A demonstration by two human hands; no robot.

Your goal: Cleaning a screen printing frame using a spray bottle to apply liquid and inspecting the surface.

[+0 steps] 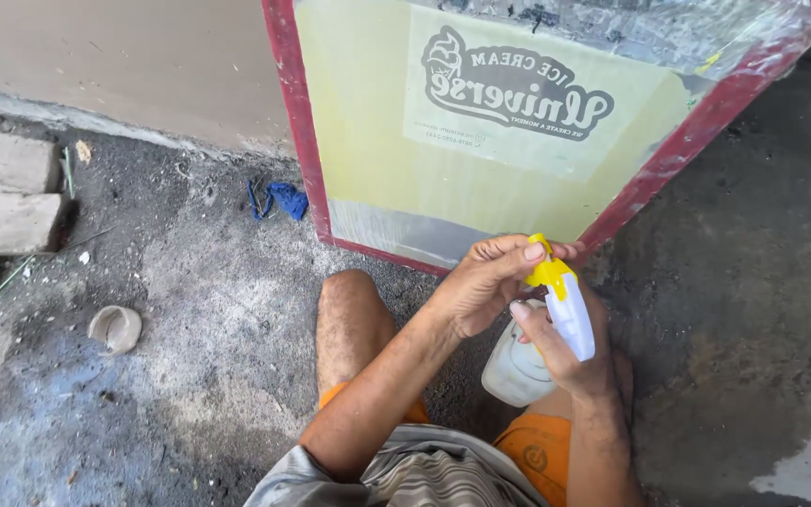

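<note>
A spray bottle is held in front of the person's knees, low in the middle of the view. Its white body is gripped by the right hand, with the fingers closed around the neck and the white trigger part. The yellow tip at the top of the bottle is pinched by the left hand, with the fingers curled shut on it.

Just behind the hands, a big frame with a red edge is stood on the ground and leaned against the wall. A pale yellow sheet is stretched inside the frame, and a lighter patch with a picture is seen on it. Shiny plastic wrap is seen at the top.

The ground is grey and dirty. A blue rag is laid beside the frame. Broken bricks are piled at the far left, and a small round cap is laid near them. Orange shorts are worn by the person.
</note>
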